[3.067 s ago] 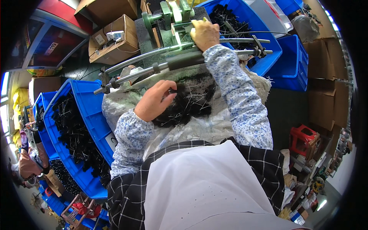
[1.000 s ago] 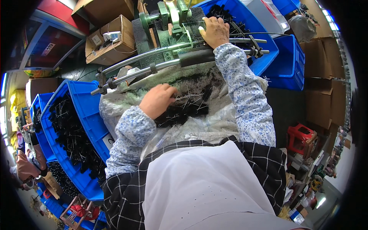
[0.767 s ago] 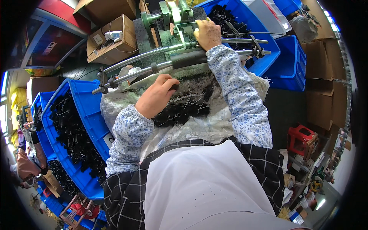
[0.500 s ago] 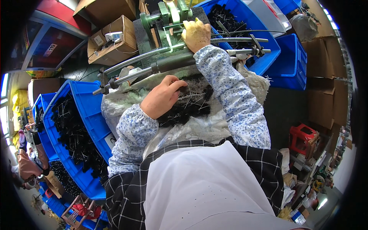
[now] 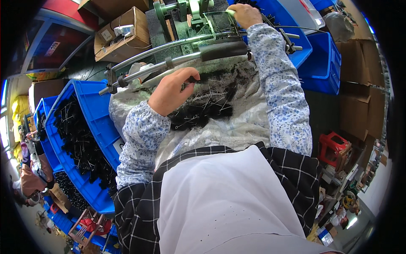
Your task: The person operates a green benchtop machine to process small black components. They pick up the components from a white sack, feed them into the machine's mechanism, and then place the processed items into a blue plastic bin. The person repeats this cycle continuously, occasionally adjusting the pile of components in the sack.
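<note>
My left hand (image 5: 170,92) is closed in a pinch above the cloth, a small black-bristled wire brush (image 5: 192,79) between its thumb and fingers. Beneath it, several similar black brushes (image 5: 207,108) with thin looped wire stems lie heaped on a whitish woven sack (image 5: 241,131). Farther off, my right hand (image 5: 247,16) is closed at the right side of a green metal machine (image 5: 196,19), a yellowish covering at its fingertip. Whatever it grips is hidden. Metal rods (image 5: 182,59) with a black sleeve (image 5: 222,51) cross between me and the machine.
At the left, a blue bin (image 5: 95,120) holds many black brushes. Another blue bin (image 5: 287,19) stands behind my right hand, with a smaller blue bin (image 5: 319,63) beside it. A cardboard box (image 5: 122,36) sits left of the machine. A red plastic stool (image 5: 334,148) is at the right.
My right hand has moved right and away from me, off the machine's middle. My left hand has shifted slightly up and left, and a black brush now shows in its fingers.
</note>
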Demonstrator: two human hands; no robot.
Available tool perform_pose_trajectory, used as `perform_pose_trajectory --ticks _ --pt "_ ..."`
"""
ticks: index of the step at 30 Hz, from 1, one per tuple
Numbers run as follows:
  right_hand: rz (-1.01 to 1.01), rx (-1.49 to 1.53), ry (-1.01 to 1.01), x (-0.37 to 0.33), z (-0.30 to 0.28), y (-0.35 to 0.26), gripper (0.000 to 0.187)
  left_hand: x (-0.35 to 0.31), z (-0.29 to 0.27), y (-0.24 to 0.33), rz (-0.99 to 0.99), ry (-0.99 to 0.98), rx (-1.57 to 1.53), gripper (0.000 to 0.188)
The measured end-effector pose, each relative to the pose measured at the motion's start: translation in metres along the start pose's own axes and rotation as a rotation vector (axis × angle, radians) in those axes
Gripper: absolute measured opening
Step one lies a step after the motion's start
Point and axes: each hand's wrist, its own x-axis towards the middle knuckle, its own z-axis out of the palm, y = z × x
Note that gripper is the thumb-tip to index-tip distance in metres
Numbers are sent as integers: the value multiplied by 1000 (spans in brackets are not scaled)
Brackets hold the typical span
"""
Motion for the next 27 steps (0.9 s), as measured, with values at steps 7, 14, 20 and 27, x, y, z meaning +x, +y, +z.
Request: perform_pose_trajectory --ticks 7,14,20,27 --pt "226 169 -133 -42 -98 -42 33 4 16 -1 12 217 -86 24" --pt "27 910 -536 -103 -118 -131 30 11 17 -2 58 428 -112 29" --pt "20 189 153 -47 -67 -93 17 -6 24 -12 -111 143 73 37" --pt "55 -45 112 -18 -21 -73 19 -6 61 -33 -205 -669 421 36"
